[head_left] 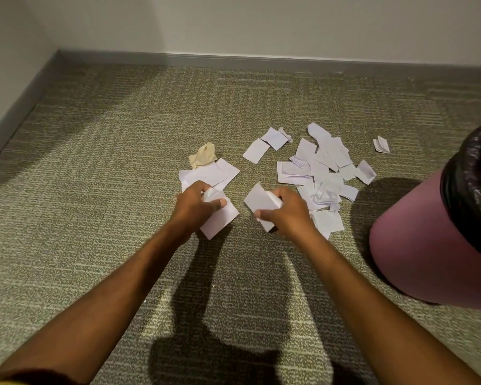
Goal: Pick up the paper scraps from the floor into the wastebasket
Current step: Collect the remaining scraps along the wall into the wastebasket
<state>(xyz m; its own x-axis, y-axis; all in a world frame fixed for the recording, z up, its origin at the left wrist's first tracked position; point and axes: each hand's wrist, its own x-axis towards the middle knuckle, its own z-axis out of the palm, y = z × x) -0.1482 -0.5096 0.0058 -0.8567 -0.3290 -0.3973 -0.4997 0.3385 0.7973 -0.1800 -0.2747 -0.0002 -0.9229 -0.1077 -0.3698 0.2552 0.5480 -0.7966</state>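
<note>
White paper scraps lie scattered on the carpet. My left hand (pixel 195 204) grips a white scrap (pixel 220 219), above a small heap of scraps (pixel 210 173). My right hand (pixel 285 211) grips another white scrap (pixel 258 202). To its right lies a bigger pile of several scraps (pixel 321 170). Two flat scraps (pixel 264 145) sit further back, and a lone folded scrap (pixel 381 144) lies near the wastebasket. The pink wastebasket (pixel 417 245) with a black liner (pixel 472 187) stands at the right edge.
A crumpled tan paper (pixel 203 159) rests just behind the left heap. Grey baseboard (pixel 233 58) and white walls close off the corner at the back and left. Patterned olive carpet (pixel 109 148) stretches to the left and toward me.
</note>
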